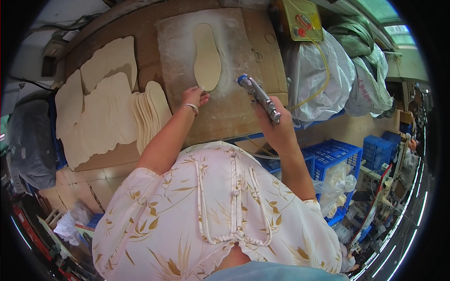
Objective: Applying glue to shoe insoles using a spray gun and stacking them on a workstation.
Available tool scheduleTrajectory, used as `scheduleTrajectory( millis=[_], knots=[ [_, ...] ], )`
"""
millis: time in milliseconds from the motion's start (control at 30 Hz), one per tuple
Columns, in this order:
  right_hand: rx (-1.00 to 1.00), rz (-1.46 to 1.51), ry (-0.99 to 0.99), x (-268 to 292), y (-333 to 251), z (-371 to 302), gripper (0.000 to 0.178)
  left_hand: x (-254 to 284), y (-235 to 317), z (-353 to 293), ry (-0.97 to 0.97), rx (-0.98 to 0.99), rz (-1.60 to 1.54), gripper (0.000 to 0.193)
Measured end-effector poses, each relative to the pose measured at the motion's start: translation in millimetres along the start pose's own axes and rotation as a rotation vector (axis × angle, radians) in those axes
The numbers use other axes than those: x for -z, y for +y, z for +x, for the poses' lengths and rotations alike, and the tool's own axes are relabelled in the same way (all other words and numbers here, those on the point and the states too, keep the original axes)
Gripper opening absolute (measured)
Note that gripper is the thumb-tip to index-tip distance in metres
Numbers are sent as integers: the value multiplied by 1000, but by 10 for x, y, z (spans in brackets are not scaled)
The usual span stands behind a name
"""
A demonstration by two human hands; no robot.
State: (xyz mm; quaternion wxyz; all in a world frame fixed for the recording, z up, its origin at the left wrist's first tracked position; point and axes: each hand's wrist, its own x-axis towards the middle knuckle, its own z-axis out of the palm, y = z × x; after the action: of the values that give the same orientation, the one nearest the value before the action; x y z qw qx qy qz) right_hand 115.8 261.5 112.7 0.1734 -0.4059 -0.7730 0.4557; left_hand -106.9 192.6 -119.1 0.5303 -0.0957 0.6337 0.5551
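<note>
Our left hand (193, 97) touches the near end of a cream, sole-shaped sheet (206, 57) just ahead, presumably steadying it; pinch unclear. Our right hand (274, 124) grips a silvery, blue-nozzled metal spray gun (260, 97), angled presumably to face the sheet.

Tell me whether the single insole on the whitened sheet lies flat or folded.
The insole lies flat: its full outline shows on the whitened sheet, left hand at its near end.

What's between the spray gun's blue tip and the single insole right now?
In the head view, only a strip of the white-dusted sheet shows between the spray gun and the insole.
</note>
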Motion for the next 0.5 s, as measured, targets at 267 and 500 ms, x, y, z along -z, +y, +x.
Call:
scheduleTrajectory(
  millis=[267,500],
  knots=[
    [40,11,-43,-13,8,-89,19,22,5,-2,-4,-4,15,24],
    [-24,9,-40,7,15,-182,18,21,25,-32,-2,3,29,22]
  ],
)
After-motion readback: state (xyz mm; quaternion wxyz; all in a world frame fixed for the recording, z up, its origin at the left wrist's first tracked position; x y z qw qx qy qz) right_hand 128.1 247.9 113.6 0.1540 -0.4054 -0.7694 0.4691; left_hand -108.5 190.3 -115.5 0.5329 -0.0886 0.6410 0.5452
